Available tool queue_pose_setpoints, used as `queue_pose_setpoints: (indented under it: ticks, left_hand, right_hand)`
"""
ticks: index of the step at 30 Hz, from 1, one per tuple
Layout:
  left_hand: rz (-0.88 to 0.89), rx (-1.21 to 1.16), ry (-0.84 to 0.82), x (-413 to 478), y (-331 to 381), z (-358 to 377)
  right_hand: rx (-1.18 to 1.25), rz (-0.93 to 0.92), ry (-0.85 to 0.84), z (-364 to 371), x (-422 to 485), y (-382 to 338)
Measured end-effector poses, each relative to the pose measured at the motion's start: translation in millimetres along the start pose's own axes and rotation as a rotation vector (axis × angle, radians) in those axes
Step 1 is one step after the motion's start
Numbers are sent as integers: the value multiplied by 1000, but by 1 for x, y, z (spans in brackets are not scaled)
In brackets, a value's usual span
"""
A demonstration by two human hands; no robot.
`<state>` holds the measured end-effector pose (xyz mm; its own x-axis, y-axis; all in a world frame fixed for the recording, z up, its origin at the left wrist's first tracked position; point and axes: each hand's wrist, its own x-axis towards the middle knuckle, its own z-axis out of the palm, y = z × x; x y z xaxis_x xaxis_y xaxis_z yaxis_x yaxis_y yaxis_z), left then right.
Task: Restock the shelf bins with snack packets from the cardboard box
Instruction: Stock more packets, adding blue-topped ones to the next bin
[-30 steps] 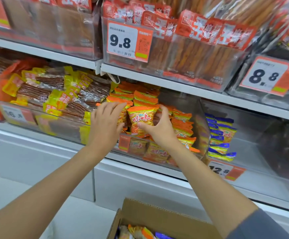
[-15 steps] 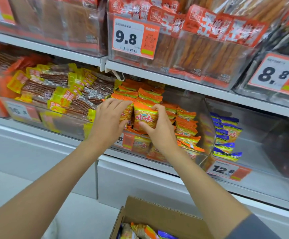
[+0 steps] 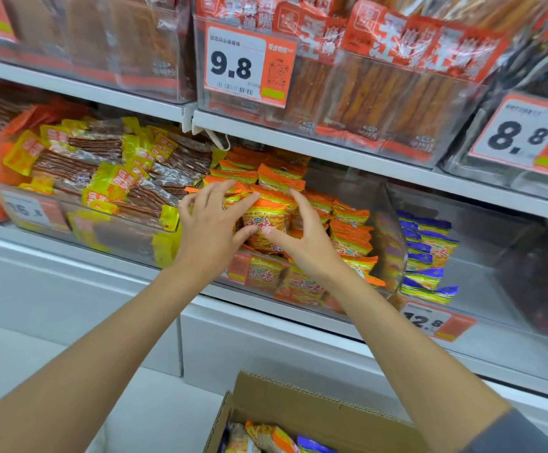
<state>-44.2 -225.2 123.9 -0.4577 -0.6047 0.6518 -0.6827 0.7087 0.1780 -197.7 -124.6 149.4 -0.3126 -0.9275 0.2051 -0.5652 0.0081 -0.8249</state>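
Note:
An orange snack packet point(image 3: 267, 220) stands upright at the front of the clear shelf bin point(image 3: 393, 243), among several like packets. My left hand point(image 3: 212, 223) touches its left side, thumb low and forefinger along its top edge. My right hand point(image 3: 302, 237) touches its right side, thumb tip on its lower front, fingers spread and fairly straight. Both hands frame the packet; neither clearly grips it. The cardboard box point(image 3: 318, 416) sits open at the bottom, with orange and blue packets inside.
To the right a bin holds blue packets point(image 3: 429, 253) above a 12.8 price tag point(image 3: 436, 320). The left bin holds yellow-and-brown packets point(image 3: 109, 171). The shelf above point(image 3: 331, 152) carries bins of long strip snacks with 9.8 and 8.8 tags.
The fingers of both hands have loosened and spread around the orange packet, which now stands in the bin's front row. The camera has shifted slightly.

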Motion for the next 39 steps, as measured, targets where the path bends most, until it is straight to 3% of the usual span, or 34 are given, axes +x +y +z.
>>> queue_pose_setpoints:
  ticks: [4, 8, 14, 17, 20, 31, 36, 39]
  left_hand:
    - [-24, -38, 11, -1, -2, 2]
    - [-50, -136, 49, 1, -2, -1]
    - [3, -123, 45, -5, -6, 3]
    - [5, -115, 49, -7, -8, 3]
    - [-9, -111, 51, -7, -6, 3]
    - [-7, -114, 52, -5, -4, 3]
    - [-6, -101, 38, -4, -5, 3]
    - [0, -85, 42, -4, -5, 3]
  right_hand:
    - [-103, -6, 148, 10, 5, 0]
    - [195, 26, 205, 13, 6, -1]
    - [-103, -38, 90, 11, 8, 0]
    - [-20, 9, 35, -4, 12, -3]
    - [190, 141, 186, -10, 19, -5]
    - [195, 212, 396, -8, 50, -11]
    - [223, 135, 292, -10, 30, -8]
    - [-15, 1, 128, -5, 10, -3]
